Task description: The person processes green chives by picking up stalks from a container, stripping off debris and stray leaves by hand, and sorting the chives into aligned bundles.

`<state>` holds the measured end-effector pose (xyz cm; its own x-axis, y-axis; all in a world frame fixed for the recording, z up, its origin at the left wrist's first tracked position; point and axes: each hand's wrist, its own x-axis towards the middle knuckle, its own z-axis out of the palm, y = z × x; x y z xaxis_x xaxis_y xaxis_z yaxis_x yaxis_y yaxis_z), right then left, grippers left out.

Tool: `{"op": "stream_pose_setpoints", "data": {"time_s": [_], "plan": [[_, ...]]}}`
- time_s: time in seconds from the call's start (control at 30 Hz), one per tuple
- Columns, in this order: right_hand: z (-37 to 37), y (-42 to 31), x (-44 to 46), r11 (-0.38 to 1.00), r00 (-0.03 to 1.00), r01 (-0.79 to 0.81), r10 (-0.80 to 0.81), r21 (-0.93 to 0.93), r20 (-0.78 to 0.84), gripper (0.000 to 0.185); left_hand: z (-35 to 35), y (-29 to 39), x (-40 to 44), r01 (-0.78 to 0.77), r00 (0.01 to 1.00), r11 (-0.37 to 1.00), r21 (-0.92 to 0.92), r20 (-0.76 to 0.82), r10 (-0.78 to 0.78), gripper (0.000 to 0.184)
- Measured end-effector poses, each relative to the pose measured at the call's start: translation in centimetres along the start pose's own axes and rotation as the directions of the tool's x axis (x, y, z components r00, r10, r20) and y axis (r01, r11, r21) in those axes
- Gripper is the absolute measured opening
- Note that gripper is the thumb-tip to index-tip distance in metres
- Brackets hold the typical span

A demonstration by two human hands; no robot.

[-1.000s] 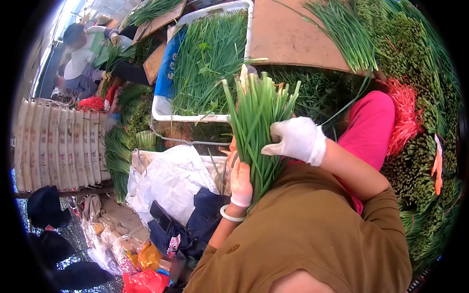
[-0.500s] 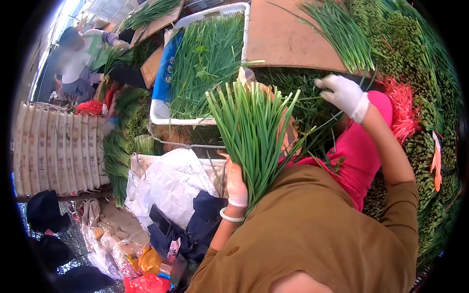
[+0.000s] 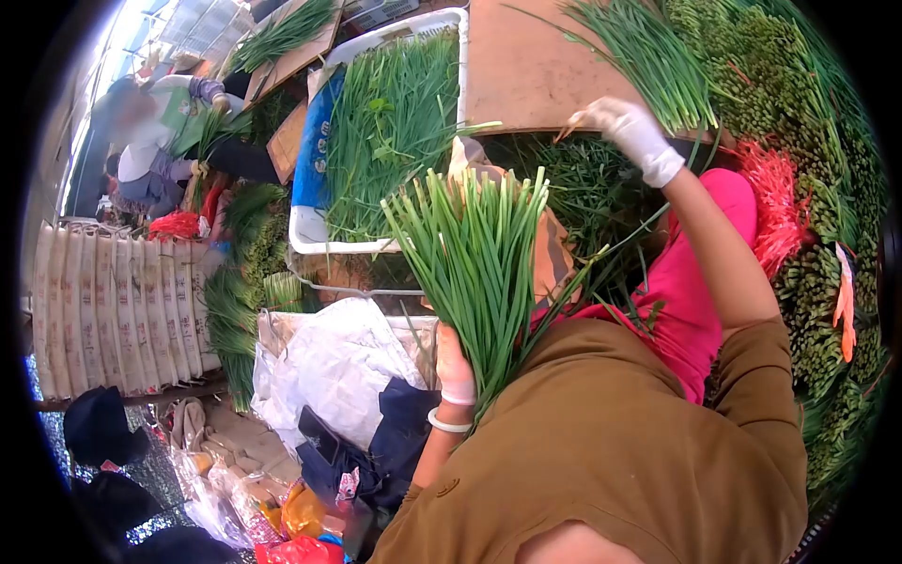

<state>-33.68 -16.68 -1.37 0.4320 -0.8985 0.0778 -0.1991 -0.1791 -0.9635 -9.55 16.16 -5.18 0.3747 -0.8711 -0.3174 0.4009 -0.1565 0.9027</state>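
A thick bunch of green garlic chives (image 3: 474, 273) stands in front of my chest, its pale cut ends pointing up and away from me. My left hand (image 3: 453, 362), in a thin pale glove, is wrapped round the bunch from its left side; most of its fingers are hidden behind the leaves. My right hand (image 3: 622, 132), in a white glove, is raised apart from the bunch, over the edge of a brown board (image 3: 554, 80). Its fingers are drawn together, with a small brownish bit at their tips that I cannot make out. Loose green leaves (image 3: 592, 179) lie below it.
A white crate (image 3: 462, 70) of loose chives stands ahead. More chives (image 3: 648, 66) lie on the board. Bundled stalks (image 3: 752, 85) and red ties (image 3: 769, 202) are at right. A white sack (image 3: 324, 362) lies left. Another person (image 3: 174, 122) handles greens at far left.
My right hand has moved left and slightly up, its fingers drawing together. The bunch in my left hand has shifted slightly left and down.
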Motion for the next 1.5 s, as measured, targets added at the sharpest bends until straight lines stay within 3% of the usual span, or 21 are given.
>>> {"op": "stream_pose_setpoints", "data": {"time_s": [0.07, 0.17, 0.27, 0.33, 0.4, 0.47, 0.53, 0.63, 0.77, 0.93, 0.97, 1.03, 1.1, 1.13, 1.17, 1.23, 1.3, 1.33, 1.37, 1.43, 1.5], "plan": [[2.6, -0.7, -0.9, 0.977, 0.989, -0.065, 0.091, -0.203, 0.117, 0.033, 0.3, 0.0, 0.1, 0.002, 1.0, 0.999, -0.032, 0.001, -0.002, 0.048], [7.2, 0.5, -1.6, 0.954, 0.929, -0.254, 0.196, 0.156, 0.313, 0.028, 1.0, -0.1, 0.2, 0.01, 1.0, 0.992, -0.128, -0.023, -0.013, 0.047], [8.5, 1.6, -1.5, 0.92, 0.873, -0.353, 0.259, 0.169, 0.414, 0.013, -0.5, -0.6, 0.2, -0.015, 0.997, 0.999, -0.039, 0.072, 0.018, 0.057], [7.9, 2.1, -2.1, 0.918, 0.907, -0.301, 0.193, 0.258, 0.373, 0.012, -1.9, -0.9, 0.7, -0.11, 0.982, 0.97, 0.218, 0.172, 0.072, 0.065], [7.1, 0.9, -3.1, 0.93, 0.951, -0.234, 0.158, 0.285, 0.265, 0.011, 1.5, 2.7, -0.5, -0.081, 0.96, 0.993, 0.091, 0.274, 0.053, 0.084], [4.8, 0.9, -3.1, 0.969, 0.986, -0.07, 0.031, 0.238, 0.165, 0.014, 1.9, 4.2, -0.4, -0.13, 0.949, 0.902, 0.412, 0.316, -0.008, 0.087], [2.6, 1.4, -2.5, 0.788, 0.976, -0.218, 0.189, 0.576, 0.111, 0.018, 2.1, 4.5, -0.3, -0.114, 0.955, 0.847, 0.52, 0.293, -0.051, 0.084], [1.9, 0.9, -2.0, 0.979, 0.96, -0.194, 0.177, 0.056, 0.216, 0.033, 1.8, 4.3, 0.0, -0.091, 0.963, 0.82, 0.565, 0.259, -0.072, 0.08], [6.0, 2.9, -3.9, 0.928, 0.834, -0.362, 0.278, 0.092, 0.476, 0.024, 0.0, 1.6, 1.1, -0.03, 0.972, 0.973, 0.23, 0.232, -0.025, 0.076], [6.1, -2.6, -5.6, 0.76, 0.938, -0.343, 0.251, 0.552, 0.238, 0.012, -3.2, 3.7, 0.0, 0.171, 0.941, 0.984, 0.048, 0.289, -0.177, 0.064], [5.1, -2.6, -5.3, 0.787, 0.949, -0.31, 0.222, 0.533, 0.224, 0.015, -4.7, 3.8, 0.4, 0.17, 0.937, 0.962, 0.212, 0.267, -0.224, 0.061], [2.3, 0.4, -4.1, 0.854, 0.976, -0.202, 0.135, 0.479, 0.171, 0.021, -4.8, 3.5, 0.2, 0.113, 0.965, 0.967, 0.229, 0.206, -0.162, 0.056], [-1.1, 2.2, -2.9, 0.955, 0.96, -0.26, 0.24, 0.143, 0.143, 0.023, -6.1, 2.6, 0.5, 0.159, 0.96, 0.942, 0.296, 0.175, -0.217, 0.052], [-2.1, 1.6, -3.3, 0.899, 0.993, -0.101, 0.116, -0.425, 0.01, 0.021, -6.3, 2.5, 0.6, 0.183, 0.957, 0.927, 0.327, 0.155, -0.244, 0.05], [-3.1, 2.8, -3.6, 0.716, 0.97, 0.214, -0.238, -0.664, 0.056, 0.018, -6.5, 2.4, 0.6, 0.176, 0.957, 0.928, 0.327, 0.163, -0.239, 0.049], [-3.2, 3.2, -4.9, 0.693, 0.878, 0.322, -0.474, -0.645, -0.071, 0.019, -6.3, 2.2, 0.8, 0.163, 0.956, 0.931, 0.326, 0.183, -0.231, 0.047], [-4.2, 2.4, -6.9, 0.7, 0.997, 0.08, -0.05, -0.71, 0.062, 0.019, -5.5, 2.4, 0.7, 0.152, 0.966, 0.945, 0.289, 0.158, -0.204, 0.045], [-4.4, 1.5, -7.3, 0.604, 0.956, -0.02, 0.245, -0.797, 0.161, 0.023, -5.4, 2.3, 0.7, 0.155, 0.968, 0.949, 0.275, 0.149, -0.201, 0.045], [-4.0, 3.2, -8.0, 0.38, 0.916, 0.331, 0.089, -0.864, 0.39, 0.029, -5.1, 2.4, 0.8, 0.155, 0.97, 0.952, 0.262, 0.141, -0.197, 0.044], [-2.4, 1.8, -10.4, 0.593, 0.873, -0.004, 0.394, -0.806, 0.286, 0.028, -4.5, 2.1, 0.5, 0.073, 0.991, 0.959, 0.272, 0.091, -0.101, 0.044], [-0.2, 1.6, -11.6, 0.618, 0.748, 0.001, 0.522, -0.786, 0.411, 0.035, -4.6, 1.4, 0.3, -0.019, 0.999, 0.917, 0.398, 0.032, 0.006, 0.044]]}}
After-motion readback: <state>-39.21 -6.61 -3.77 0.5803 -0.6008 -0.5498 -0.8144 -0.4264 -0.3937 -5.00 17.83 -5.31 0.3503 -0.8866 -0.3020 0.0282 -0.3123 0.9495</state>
